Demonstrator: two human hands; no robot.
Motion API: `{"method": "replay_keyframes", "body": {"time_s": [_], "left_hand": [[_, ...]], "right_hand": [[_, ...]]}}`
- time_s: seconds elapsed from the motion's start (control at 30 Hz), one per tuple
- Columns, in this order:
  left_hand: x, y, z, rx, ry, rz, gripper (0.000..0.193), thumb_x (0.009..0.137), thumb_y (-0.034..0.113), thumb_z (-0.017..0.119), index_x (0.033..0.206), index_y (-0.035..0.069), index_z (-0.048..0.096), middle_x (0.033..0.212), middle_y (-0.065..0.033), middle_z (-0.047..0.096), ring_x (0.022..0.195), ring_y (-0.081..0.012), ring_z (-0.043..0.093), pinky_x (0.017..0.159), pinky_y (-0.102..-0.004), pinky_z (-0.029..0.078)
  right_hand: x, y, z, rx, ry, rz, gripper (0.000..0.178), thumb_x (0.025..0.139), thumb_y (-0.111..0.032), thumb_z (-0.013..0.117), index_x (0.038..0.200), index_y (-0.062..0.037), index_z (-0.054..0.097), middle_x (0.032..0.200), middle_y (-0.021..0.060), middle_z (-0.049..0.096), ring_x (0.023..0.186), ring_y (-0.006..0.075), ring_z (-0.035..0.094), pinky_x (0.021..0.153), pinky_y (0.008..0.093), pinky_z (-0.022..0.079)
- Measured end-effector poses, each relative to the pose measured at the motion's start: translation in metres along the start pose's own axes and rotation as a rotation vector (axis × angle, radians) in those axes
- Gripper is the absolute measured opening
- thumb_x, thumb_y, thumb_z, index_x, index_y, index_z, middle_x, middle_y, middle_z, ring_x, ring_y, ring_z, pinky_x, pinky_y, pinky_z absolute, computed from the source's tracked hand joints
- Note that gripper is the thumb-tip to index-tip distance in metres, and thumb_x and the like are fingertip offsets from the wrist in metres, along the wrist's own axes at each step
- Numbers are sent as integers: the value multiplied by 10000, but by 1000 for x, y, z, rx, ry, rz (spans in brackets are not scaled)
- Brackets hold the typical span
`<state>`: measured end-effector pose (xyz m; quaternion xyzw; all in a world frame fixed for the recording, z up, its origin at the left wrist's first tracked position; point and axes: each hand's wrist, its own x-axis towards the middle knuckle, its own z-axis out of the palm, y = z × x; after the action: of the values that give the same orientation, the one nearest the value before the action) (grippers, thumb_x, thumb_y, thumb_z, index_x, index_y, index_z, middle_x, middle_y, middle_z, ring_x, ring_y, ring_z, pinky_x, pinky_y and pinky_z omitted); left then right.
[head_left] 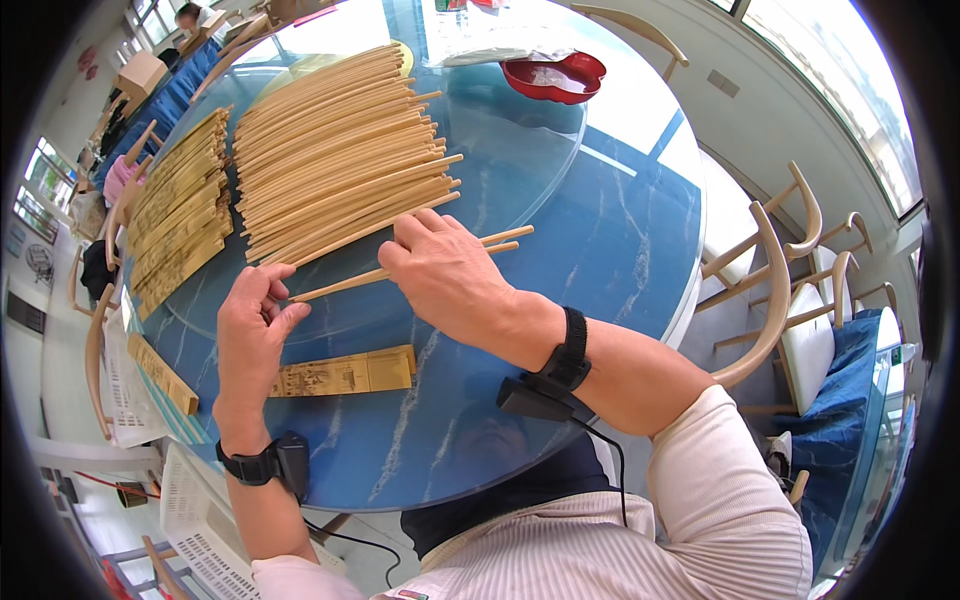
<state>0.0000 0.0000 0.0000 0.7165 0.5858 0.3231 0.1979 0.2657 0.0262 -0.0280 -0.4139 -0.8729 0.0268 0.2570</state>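
A pair of pale wooden chopsticks (345,286) lies slantwise just in front of a broad pile of chopsticks (345,150). My right hand (445,262) is closed over the pair from above, with two ends sticking out to its right. At the left end of the pair, the curled fingers and thumb of my left hand (256,318) close around the tips. A gold printed paper sleeve (345,375) lies flat below, partly behind my left wrist. Left of the pile, many such gold sleeves (180,210) are stacked in overlapping rows.
The round blue marbled table (480,420) carries a glass turntable. A red scalloped dish (553,78) and clear plastic bags (490,40) sit at the back. Another gold sleeve (162,374) lies near the left edge. Wooden chairs (770,290) surround the table; a white crate (205,520) stands below left.
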Motion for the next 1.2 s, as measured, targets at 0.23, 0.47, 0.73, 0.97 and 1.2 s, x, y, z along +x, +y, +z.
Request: {"method": "replay_keyframes", "body": {"time_s": [0.23, 0.47, 0.73, 0.97, 1.2], "left_hand": [[-1, 0, 2, -127, 6, 154, 177, 930, -23, 785, 1106, -2, 782, 854, -2, 607, 717, -89, 560, 621, -264, 455], [-6, 5, 1, -474, 152, 136, 244, 998, -21, 727, 1242, -30, 743, 897, -19, 659, 738, -92, 628, 657, -238, 521], [-11, 12, 0, -602, 69, 163, 188, 1010, 54, 741, 1171, -43, 743, 901, -134, 776, 762, -191, 778, 661, -290, 649], [-22, 23, 4, -754, 126, 199, 237, 1033, 78, 722, 1233, -47, 711, 900, -169, 790, 755, -225, 796, 628, -312, 664], [-28, 33, -8, -289, -315, 165, 300, 844, 89, 892, 1118, 24, 786, 940, -65, 740, 724, -110, 685, 593, -242, 518]], "right_hand": [[-4, 1, -8, 64, 70, -39, 122, 912, -50, 701, 1006, -18, 631, 947, 136, 629, 938, 331, 661, 810, 440, 551], [0, -1, -7, 227, 185, -34, 197, 991, -237, 701, 890, -67, 692, 758, 125, 712, 730, 338, 731, 616, 456, 575], [-2, -10, -11, 240, 120, -89, 224, 1029, -272, 719, 934, -72, 683, 737, 106, 654, 640, 287, 647, 547, 396, 491], [-6, -26, -31, 290, 165, -105, 208, 1034, -256, 721, 997, -58, 669, 768, 101, 660, 624, 281, 623, 543, 352, 476], [0, -9, -65, 1018, 544, -106, 325, 1153, -268, 552, 977, -11, 644, 682, 11, 588, 523, 45, 457, 479, 208, 352]]}}
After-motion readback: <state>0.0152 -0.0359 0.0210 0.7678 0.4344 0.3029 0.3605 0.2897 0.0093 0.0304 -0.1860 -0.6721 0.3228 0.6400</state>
